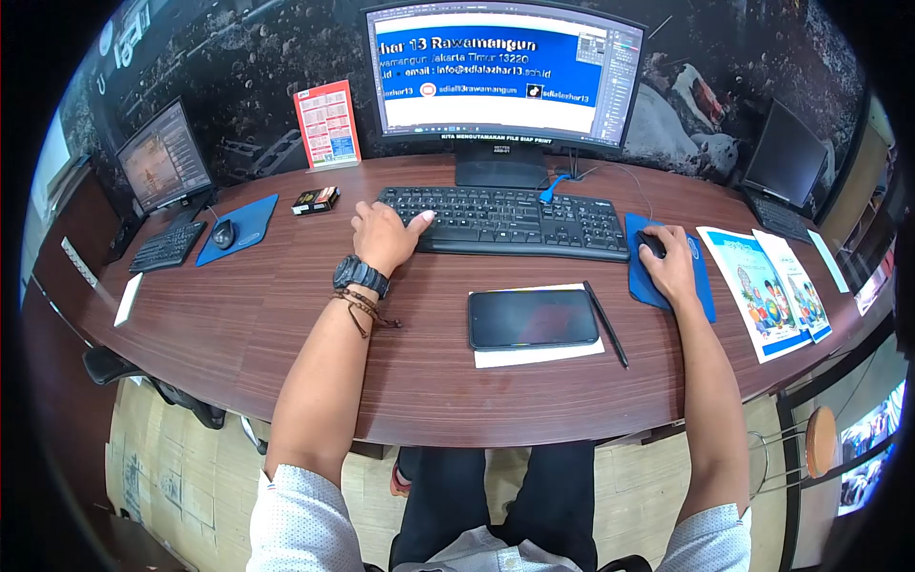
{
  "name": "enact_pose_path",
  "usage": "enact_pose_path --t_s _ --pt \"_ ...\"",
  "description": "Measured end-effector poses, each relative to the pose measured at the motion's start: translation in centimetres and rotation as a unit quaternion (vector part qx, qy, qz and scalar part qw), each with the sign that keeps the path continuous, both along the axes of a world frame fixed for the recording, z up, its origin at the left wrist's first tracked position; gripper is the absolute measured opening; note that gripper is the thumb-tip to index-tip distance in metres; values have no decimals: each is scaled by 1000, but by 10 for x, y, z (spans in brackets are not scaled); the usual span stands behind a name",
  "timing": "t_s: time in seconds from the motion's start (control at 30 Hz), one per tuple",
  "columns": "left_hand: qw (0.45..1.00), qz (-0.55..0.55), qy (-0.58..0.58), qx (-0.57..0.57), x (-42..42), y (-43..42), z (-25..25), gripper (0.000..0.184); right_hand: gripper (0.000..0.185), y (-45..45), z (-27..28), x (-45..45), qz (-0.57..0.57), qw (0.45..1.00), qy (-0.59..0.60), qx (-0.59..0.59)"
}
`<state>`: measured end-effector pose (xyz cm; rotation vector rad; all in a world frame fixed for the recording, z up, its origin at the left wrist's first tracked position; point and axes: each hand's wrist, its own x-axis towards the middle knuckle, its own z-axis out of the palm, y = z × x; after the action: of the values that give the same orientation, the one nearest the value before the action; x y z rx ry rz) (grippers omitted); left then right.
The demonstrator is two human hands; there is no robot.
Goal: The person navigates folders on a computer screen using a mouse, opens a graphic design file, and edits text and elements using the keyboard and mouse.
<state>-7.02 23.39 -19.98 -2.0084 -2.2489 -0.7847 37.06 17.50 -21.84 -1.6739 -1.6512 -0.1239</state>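
Note:
My left hand (383,236) rests at the left end of a black keyboard (505,221), its thumb stretched out over the keys and the other fingers bent at the edge; it holds nothing. A black watch (360,275) and a beaded bracelet are on that wrist. On the right, my right hand (675,267) is wrapped over a black computer mouse (652,244) lying on a blue mouse pad (644,286). Behind the keyboard a curved monitor (505,71) displays a blue banner with white text.
A smartphone (532,318) lies on white paper beside a black pen (606,324). Printed sheets (758,291) are at the right. A calendar (327,124), a small box (315,200), a second mouse (223,234) and a second keyboard (167,246) are leftward. A stool (821,441) stands below right.

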Motion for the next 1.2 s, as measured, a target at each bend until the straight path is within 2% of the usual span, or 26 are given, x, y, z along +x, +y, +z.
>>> enact_pose_path --t_s 0.17,1.2 --pt "1000 -4 25 10 3 -4 -1 81 35 1 -1 2 8 1000 -3 7" --pt "999 -9 42 7 3 -6 0 84 34 2 -1 2 1 1000 2 -4"
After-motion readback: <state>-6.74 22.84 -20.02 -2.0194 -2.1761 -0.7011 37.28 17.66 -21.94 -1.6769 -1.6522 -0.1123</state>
